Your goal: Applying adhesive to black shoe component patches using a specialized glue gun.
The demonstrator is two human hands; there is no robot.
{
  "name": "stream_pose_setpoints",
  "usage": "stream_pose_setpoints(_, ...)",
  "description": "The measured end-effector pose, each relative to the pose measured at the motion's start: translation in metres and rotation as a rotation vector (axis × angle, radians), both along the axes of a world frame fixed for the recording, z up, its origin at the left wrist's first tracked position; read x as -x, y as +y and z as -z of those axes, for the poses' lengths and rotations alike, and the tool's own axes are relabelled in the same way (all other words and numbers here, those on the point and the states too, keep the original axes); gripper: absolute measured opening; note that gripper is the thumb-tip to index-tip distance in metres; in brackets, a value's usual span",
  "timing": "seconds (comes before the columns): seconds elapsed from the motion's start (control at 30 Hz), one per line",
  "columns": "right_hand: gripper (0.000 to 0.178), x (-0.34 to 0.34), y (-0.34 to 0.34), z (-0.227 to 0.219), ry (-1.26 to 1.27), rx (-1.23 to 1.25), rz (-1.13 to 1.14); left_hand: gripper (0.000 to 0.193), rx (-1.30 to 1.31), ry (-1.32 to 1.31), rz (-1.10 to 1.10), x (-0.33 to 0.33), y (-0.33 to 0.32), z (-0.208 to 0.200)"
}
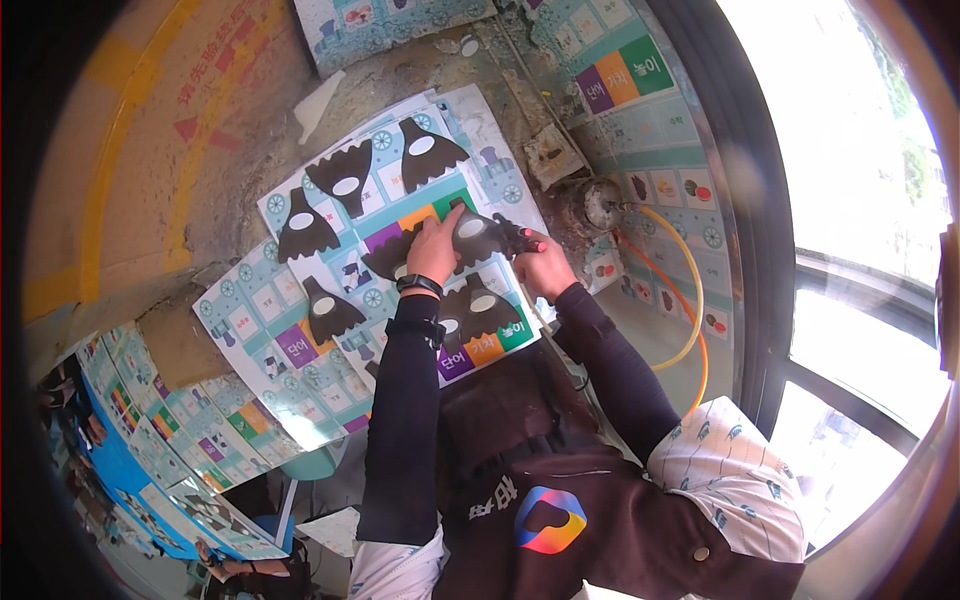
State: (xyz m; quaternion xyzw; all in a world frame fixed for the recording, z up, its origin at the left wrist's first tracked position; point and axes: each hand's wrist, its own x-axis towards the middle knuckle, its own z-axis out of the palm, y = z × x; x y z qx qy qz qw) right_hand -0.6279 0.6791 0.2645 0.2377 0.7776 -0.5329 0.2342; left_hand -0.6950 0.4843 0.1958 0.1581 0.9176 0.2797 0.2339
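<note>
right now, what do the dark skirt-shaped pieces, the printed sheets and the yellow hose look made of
Dark skirt-shaped pieces: perhaps card or plastic, mostly matte; thin, with cut edges.
Printed sheets: likely paper or card, glossy where light glares at lower left.
Yellow hose: probably smooth plastic, given its even curve.

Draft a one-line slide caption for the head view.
Left hand among dark scalloped pieces laid on colourful printed sheets, right hand gripping a black tool.
</note>
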Motion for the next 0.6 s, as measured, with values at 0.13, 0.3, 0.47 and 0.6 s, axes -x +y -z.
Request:
stream_pose_setpoints(0.13, 0.02, 0.001, 0.011, -0.008, 0.048, 0.082, 0.143, 0.079, -0.005, -0.003, 0.024, 0.012, 0.002, -0.006)
stream_pose_setpoints(0.3, 0.017, 0.048, 0.001, -0.056, 0.017, 0.197, 0.122, 0.062, -0.17, 0.144, -0.217, 0.063, -0.02, -0.004)
stream_pose_setpoints(0.47, 0.023, 0.127, -0.022, -0.058, 0.088, 0.13, -0.009, 0.076, 0.022, 0.367, -0.247, 0.125, -0.037, -0.009)
stream_pose_setpoints(0.6, 0.021, 0.174, -0.039, -0.038, 0.088, -0.004, -0.159, 0.089, 0.228, 0.17, -0.152, 0.143, -0.044, 0.005)
